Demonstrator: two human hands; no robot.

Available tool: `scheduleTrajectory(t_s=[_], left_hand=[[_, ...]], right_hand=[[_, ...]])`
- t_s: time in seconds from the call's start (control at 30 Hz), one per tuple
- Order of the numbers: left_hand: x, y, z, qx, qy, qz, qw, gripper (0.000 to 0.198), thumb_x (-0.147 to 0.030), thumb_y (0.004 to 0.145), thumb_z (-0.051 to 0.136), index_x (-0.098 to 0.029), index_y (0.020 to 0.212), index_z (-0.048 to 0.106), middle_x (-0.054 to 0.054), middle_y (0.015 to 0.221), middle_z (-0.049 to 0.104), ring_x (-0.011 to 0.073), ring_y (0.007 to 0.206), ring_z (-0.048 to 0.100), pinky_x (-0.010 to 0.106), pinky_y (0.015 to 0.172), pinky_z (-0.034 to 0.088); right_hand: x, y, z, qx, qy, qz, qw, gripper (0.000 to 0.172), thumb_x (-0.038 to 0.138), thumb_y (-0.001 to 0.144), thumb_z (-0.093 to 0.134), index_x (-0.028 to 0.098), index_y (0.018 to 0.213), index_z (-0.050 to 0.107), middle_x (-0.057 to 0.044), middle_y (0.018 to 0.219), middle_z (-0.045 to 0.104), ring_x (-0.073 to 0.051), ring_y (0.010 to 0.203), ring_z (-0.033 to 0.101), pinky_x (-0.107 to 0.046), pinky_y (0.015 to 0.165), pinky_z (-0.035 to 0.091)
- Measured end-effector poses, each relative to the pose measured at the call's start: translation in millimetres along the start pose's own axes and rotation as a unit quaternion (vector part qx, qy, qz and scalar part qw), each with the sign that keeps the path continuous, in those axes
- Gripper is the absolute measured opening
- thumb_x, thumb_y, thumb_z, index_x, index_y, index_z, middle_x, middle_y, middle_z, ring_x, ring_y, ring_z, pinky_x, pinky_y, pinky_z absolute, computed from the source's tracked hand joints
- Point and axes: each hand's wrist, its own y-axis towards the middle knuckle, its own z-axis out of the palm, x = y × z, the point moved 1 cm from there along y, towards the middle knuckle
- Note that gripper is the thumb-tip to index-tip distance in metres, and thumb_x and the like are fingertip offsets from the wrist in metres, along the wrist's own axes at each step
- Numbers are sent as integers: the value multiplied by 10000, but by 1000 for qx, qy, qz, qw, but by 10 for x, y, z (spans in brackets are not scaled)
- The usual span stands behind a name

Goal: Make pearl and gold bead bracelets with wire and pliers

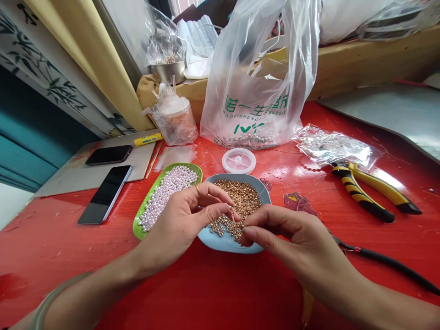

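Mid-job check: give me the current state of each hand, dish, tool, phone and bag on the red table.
left hand: fingertips pinched over the blue dish
right hand: fingertips pinched, meeting the left
blue dish: holds gold beads
green dish: filled with pearl beads
thread spool: lying flat
yellow pliers: lying unused, handles apart
black-handled tool: lying under right wrist
two phones: screens dark
white plastic bag: standing, open at top

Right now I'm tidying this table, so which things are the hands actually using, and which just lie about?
In use:
left hand
right hand
blue dish of gold beads
green tray of pearl beads

Lying about:
two phones
yellow-handled pliers
thread spool
printed plastic bag
small bead packet
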Motion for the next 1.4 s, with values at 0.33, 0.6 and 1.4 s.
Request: scheduleTrajectory(t_s=[0.33, 0.6, 1.4], left_hand=[[22, -25, 48, -25, 21, -63, 997, 62, -221, 804, 633, -189, 805, 579, -38, 692, 682, 78, 623, 585, 170, 560, 438], [61, -65, 196, 48, -162, -116, 979, 160, -128, 668, 743, -158, 779, 632, -44, 700, 652, 49, 529, 572, 160, 535, 464], [77, -116, 185, 26, -155, -119, 980, 55, -166, 707, 710, -168, 664, 676, -23, 604, 672, 94, 606, 585, 201, 615, 442]], right_hand=[[10, 32, -37, -10, 136, 75, 988, 108, 289, 751, 650, 200, 691, 657, 4, 680, 660, -107, 652, 604, -205, 585, 485], [42, 9, -11, -63, 116, 6, 991, 89, 244, 696, 700, 227, 610, 693, 15, 746, 536, -109, 747, 531, -222, 679, 441], [81, -10, -65, -89, -13, -129, 988, 61, 159, 759, 639, 196, 722, 670, 16, 688, 600, -100, 636, 564, -216, 557, 457]])
